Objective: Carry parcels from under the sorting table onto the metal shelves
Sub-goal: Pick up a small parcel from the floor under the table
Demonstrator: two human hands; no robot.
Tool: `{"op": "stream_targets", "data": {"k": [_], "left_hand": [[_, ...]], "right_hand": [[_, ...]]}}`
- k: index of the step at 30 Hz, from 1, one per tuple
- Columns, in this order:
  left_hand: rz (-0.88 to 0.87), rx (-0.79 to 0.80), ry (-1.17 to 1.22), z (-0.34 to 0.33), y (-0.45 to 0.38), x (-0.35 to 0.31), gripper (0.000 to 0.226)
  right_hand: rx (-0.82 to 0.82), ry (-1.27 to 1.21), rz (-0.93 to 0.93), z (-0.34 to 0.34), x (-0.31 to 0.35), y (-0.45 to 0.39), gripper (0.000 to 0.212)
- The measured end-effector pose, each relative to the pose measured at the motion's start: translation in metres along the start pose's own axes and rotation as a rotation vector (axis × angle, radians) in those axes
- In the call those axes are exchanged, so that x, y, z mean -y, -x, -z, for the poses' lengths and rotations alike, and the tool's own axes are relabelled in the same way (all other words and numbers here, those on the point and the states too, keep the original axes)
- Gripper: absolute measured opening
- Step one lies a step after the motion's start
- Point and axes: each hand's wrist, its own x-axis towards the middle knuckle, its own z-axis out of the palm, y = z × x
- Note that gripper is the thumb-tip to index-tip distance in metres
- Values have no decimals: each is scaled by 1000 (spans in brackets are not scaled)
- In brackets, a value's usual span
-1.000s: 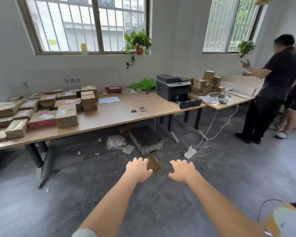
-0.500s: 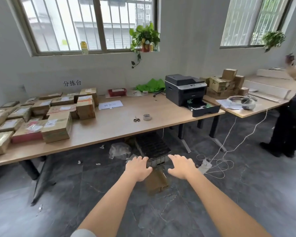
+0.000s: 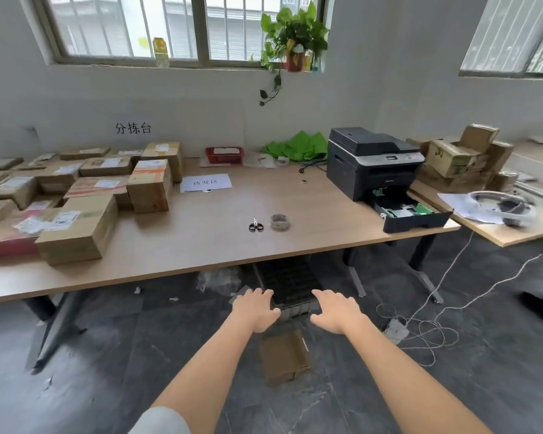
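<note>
cardboard parcel point(image 3: 284, 355) sits on the near floor, untouched; left hand point(image 3: 255, 309) and right hand point(image 3: 336, 311) are held spread above it. tbh both short ends should be gripped.

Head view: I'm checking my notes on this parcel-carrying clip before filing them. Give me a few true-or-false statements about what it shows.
1. Both the left hand and the right hand are empty. True.
2. The scissors lie on the floor. False: they lie on the sorting table, beside a tape roll.
3. A brown parcel lies on the floor below the hands. True.
4. The printer has its paper tray shut. False: the tray is pulled out.
5. A dark crate sits under the table. True.
</note>
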Motion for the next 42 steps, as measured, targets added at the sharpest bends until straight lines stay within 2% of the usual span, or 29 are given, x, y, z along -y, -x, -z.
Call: {"op": "stream_targets", "data": {"k": [10,20,27,34,40,42], "left_hand": [[102,52,50,7,-128,-2,63],[275,143,153,-51,-250,8,62],[285,310,222,-152,-316,24,62],[351,418,367,-308,-393,78,66],[435,368,380,-442,-469,123,63],[460,357,415,-492,-500,137,65]], "right_hand": [[89,-12,92,15,-18,-142,67],[243,-53,172,-33,-64,-292,68],[423,-104,130,-132,-78,-363,67],[556,-290,8,-278,-86,-448,61],[549,-522,-129,-412,-98,-526,50],[514,-580,-174,-465,-104,-560,53]]}}
